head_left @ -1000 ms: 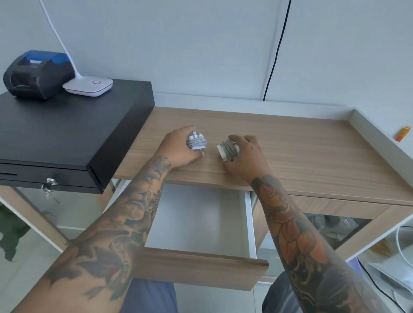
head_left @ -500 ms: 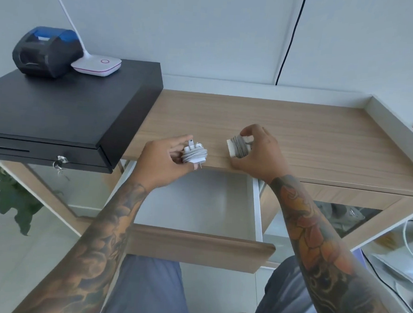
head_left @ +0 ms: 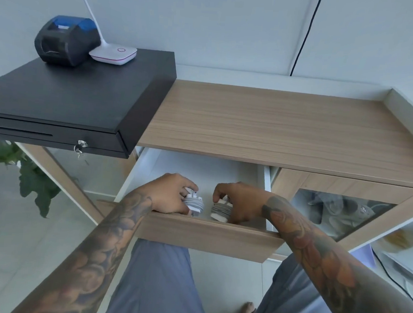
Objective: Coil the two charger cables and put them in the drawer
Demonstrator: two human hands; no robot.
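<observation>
- Both chargers coiled: done.
- Left hand [head_left: 168,194] gripping left charger [head_left: 194,202], right hand [head_left: 240,202] gripping right charger [head_left: 219,209], inside open drawer [head_left: 210,236].
- Outstanding: release, likely closing.

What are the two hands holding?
Left hand: grips white coiled charger cable.
Right hand: grips grey coiled charger cable.

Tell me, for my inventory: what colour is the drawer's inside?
White, clearest in the head view: drawer.

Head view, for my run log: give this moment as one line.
stage: placing | left hand: holds coiled charger | right hand: holds second coiled charger | location: inside open drawer | release: not yet
</observation>
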